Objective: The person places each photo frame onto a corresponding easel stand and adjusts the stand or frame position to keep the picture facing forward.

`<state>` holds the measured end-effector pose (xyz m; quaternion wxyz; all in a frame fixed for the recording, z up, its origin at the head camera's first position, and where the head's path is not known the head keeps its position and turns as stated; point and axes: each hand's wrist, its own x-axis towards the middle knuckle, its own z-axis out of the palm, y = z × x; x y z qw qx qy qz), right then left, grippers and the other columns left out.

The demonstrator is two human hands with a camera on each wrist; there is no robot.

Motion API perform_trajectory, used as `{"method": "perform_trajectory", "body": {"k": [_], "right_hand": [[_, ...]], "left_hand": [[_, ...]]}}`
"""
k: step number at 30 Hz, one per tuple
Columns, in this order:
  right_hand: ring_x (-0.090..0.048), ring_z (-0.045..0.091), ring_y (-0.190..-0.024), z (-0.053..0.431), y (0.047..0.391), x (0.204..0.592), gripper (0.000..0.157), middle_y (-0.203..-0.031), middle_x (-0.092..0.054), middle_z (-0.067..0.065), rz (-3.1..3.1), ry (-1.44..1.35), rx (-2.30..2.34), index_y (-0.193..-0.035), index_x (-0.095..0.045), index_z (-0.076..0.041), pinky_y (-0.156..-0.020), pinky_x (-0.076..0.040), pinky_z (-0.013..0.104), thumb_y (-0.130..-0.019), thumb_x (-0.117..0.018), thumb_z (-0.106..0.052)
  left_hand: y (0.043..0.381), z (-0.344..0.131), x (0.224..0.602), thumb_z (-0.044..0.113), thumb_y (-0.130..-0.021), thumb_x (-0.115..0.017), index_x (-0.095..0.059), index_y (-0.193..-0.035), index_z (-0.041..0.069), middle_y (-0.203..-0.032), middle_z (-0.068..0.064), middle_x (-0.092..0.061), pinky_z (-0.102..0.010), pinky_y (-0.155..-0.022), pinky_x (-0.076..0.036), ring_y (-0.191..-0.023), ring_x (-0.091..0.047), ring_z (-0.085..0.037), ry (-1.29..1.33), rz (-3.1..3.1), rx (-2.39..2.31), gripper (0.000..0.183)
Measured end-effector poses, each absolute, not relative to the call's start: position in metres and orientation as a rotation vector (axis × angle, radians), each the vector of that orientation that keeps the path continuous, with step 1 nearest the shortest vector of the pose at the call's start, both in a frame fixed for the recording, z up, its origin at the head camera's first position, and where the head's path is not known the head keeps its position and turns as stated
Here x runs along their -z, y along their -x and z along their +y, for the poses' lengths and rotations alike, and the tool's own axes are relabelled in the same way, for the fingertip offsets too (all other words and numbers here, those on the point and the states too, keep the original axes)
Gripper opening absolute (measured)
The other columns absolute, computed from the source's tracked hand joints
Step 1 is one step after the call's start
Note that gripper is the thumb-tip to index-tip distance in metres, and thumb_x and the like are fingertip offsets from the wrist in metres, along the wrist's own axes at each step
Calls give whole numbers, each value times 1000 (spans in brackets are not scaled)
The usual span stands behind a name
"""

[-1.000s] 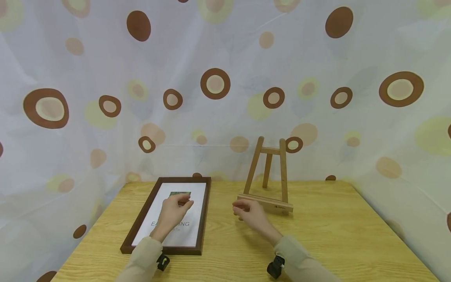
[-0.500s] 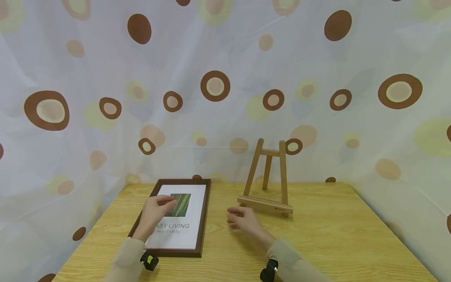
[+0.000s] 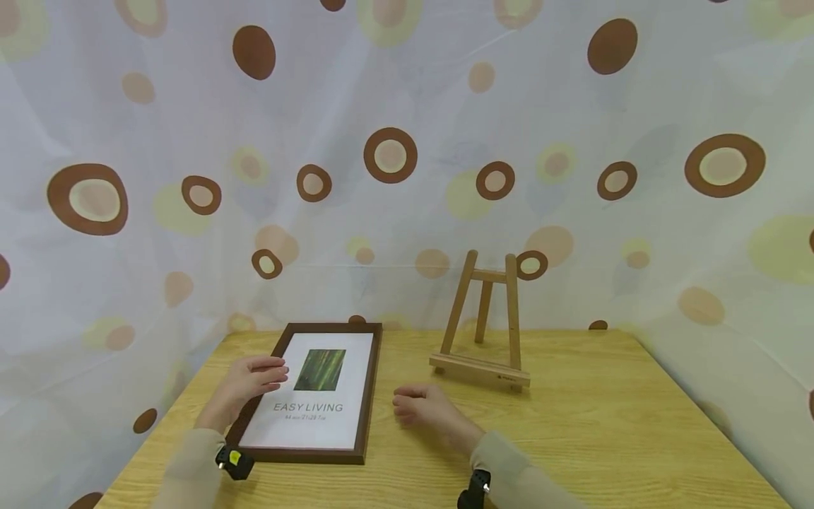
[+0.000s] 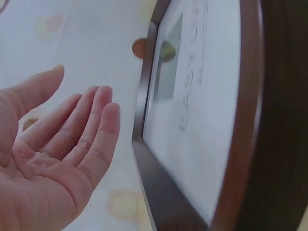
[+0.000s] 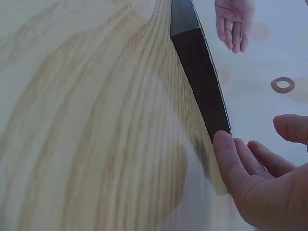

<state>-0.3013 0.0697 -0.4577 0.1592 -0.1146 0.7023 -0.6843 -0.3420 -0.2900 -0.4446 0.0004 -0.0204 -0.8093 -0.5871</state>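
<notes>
A dark brown picture frame (image 3: 365,424) lies flat on the left of the table, its white sheet printed "EASY LIVING" below a green picture. Over the frame's left side is my left hand (image 3: 249,385), holding nothing; the left wrist view shows its palm and loosely bent fingers (image 4: 84,130) apart from the frame's edge. To the right of the frame, above the wood, my right hand (image 3: 432,413) has relaxed fingers and nothing in them. In the right wrist view its fingertips (image 5: 224,139) overlap the frame's dark side (image 5: 202,77).
A small wooden easel (image 3: 480,367) stands upright at the back, right of the middle. Behind the wooden table (image 3: 591,424) hangs a pale curtain (image 3: 407,212) with brown and yellow spots. Each wrist carries a black strapped device.
My left hand has moved left, from over the picture to the frame's left side, its fingers straightening. My right hand has moved left and nearer, away from the easel. Frame and easel have stayed put.
</notes>
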Motion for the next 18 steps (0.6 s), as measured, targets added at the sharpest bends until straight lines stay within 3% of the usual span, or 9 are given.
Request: {"method": "perform_trajectory", "body": {"k": [5, 18], "right_hand": [[-58, 33, -98, 64, 301, 460, 44, -115, -55, 24, 1880, 312, 1954, -123, -47, 12, -80, -50, 38, -89, -58, -14], [-58, 31, -100, 48, 296, 461, 46, -114, -56, 23, 1716, 317, 1939, -125, -43, 13, -82, -49, 39, -91, -55, -16]], "left_hand": [[330, -305, 436, 15, -89, -59, -41, -128, -11, -121, -25, -52, -38, -87, -47, -102, -58, -27, 3, -2506, 1951, 50], [328, -337, 451, 14, -90, -57, -39, -126, -15, -115, -24, -55, -33, -82, -49, -95, -60, -22, -33, -2514, 2000, 50]]}}
